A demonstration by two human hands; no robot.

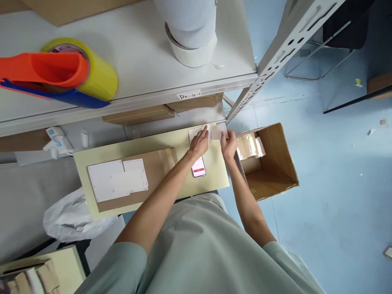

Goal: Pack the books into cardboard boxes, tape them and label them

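My left hand [199, 141] lies over a white paper label [193, 132] at the far edge of the pale yellow tabletop [211, 175], its fingers stretched out. Between finger and thumb, my right hand [229, 146] pinches a thin white sheet [218, 131], which looks like a label, at the table's right end. Just below my left wrist rests a phone [198, 168] with its screen lit, partly covered by my forearm. To the left, a flat cardboard box [161, 167] carries several white sheets [105, 181] on its top.
An open cardboard carton [275, 159] with small taped boxes [249, 145] stands right of the table. Above is a grey shelf [137, 53] bearing a tape dispenser [88, 73] and white rolls [192, 45]. A slotted metal post [275, 61] rises beside it. A plastic bag [73, 218] hangs lower left.
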